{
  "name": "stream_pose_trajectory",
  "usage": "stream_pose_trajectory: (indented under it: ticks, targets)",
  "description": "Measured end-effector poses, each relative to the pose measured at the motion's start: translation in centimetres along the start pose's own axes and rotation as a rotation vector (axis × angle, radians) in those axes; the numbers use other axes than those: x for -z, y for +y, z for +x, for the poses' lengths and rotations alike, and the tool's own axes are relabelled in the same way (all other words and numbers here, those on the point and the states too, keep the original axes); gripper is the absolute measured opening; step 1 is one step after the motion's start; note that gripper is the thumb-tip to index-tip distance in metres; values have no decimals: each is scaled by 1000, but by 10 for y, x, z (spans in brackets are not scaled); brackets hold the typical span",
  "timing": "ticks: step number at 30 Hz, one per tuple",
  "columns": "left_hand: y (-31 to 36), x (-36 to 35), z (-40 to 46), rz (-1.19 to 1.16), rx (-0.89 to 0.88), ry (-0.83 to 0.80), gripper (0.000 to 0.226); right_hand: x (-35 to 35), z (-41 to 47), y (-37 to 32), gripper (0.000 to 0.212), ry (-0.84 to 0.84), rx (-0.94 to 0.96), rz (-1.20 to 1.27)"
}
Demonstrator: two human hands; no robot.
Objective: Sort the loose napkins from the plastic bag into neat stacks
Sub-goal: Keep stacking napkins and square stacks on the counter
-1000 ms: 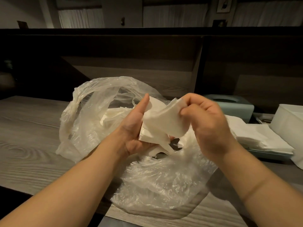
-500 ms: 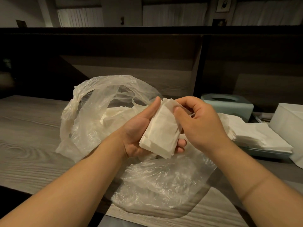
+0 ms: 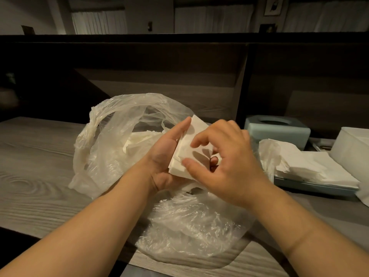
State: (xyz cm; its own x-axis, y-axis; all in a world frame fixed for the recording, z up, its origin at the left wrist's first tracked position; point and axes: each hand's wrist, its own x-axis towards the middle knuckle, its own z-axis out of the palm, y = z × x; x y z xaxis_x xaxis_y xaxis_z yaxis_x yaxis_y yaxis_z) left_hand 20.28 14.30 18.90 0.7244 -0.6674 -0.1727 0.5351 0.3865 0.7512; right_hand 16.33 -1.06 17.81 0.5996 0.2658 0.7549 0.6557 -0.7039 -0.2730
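Observation:
A crumpled clear plastic bag [image 3: 107, 156] lies open on the grey wood table [image 3: 36, 176], with loose white napkins [image 3: 139, 140] inside it. Above the bag, my left hand [image 3: 163, 156] grips a small stack of folded white napkins [image 3: 186, 150], thumb straight along its left edge and fingertips curled round its right side. My right hand [image 3: 229, 164] hovers over the front of that stack with loosely bent fingers that cast shadows on the paper. Its thumb tip rests at the stack's lower edge. A flat pile of napkins [image 3: 315, 166] lies to the right.
The pile at the right rests on a teal tray [image 3: 311, 186]. Behind it stands a teal tissue box [image 3: 277, 130], and a white container [image 3: 353, 150] is at the far right. A dark wooden partition rises behind the table. The table's front edge runs near my forearms.
My right hand folded a napkin onto the stack in my left hand, then let go of it and opened its fingers over the stack. The left hand kept holding.

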Motion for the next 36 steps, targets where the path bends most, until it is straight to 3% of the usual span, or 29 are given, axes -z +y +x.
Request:
stream_pose_trajectory:
  ticks: [6, 17, 22, 27, 29, 33, 36]
  targets:
    - [0, -3, 0, 1, -51, 91, 54, -1, -1, 3, 34, -52, 8, -65]
    - [1, -2, 2, 4, -60, 155, 48, -1, 1, 3, 11, 39, 135, -248]
    - [1, -1, 0, -10, -90, 137, 35, -1, 0, 3, 11, -21, 134, -122]
    - [9, 6, 1, -122, -270, 229, 51, 5, 3, 0, 15, 21, -161, 254]
    - [13, 7, -2, -199, -305, 205, 46, 9, 3, 4, 20, -118, -264, 304]
    - [15, 8, -5, -246, -306, 194, 46, 6, -1, 12, 23, -535, -153, 32]
    - [14, 6, -5, -245, -312, 212, 46, 4, -1, 12, 42, -674, -141, -67]
